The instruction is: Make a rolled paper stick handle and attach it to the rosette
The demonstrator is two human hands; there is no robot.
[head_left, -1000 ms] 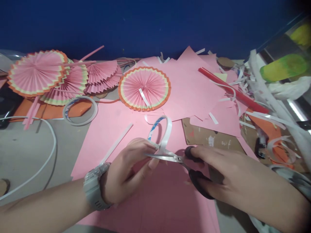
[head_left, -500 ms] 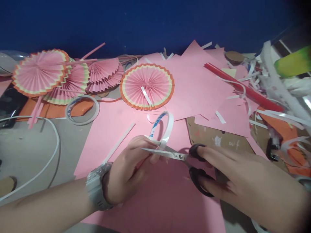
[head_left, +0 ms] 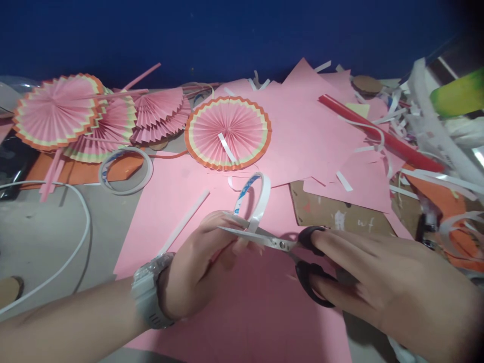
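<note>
My left hand (head_left: 204,262), with a grey watch (head_left: 152,292) on its wrist, pinches a narrow roll of double-sided tape (head_left: 263,194) whose ring stands up above the fingers. In my right hand (head_left: 389,282) are scissors (head_left: 282,244), fingers through the black handles and blades pointing left. The blades lie across the tape at my left fingertips, a little apart at the handles. Beneath both hands is a large pink paper sheet (head_left: 245,322). Beyond the tape lies a round pleated paper fan (head_left: 229,113), pink with a yellow and orange rim, carrying a short white strip (head_left: 226,147).
Several more pleated fans (head_left: 58,113) with pink sticks are heaped at the left back. A second tape roll (head_left: 149,176) lies near them. Pink paper (head_left: 302,116), a red rod (head_left: 381,133), cardboard (head_left: 313,212) and white scraps spread to the right. A white cable (head_left: 88,217) curves at left.
The scissors and my right hand have shifted very slightly, the handles looking a bit wider apart. My left hand and the tape roll stay nearly in place; the whole view has drifted a little.
</note>
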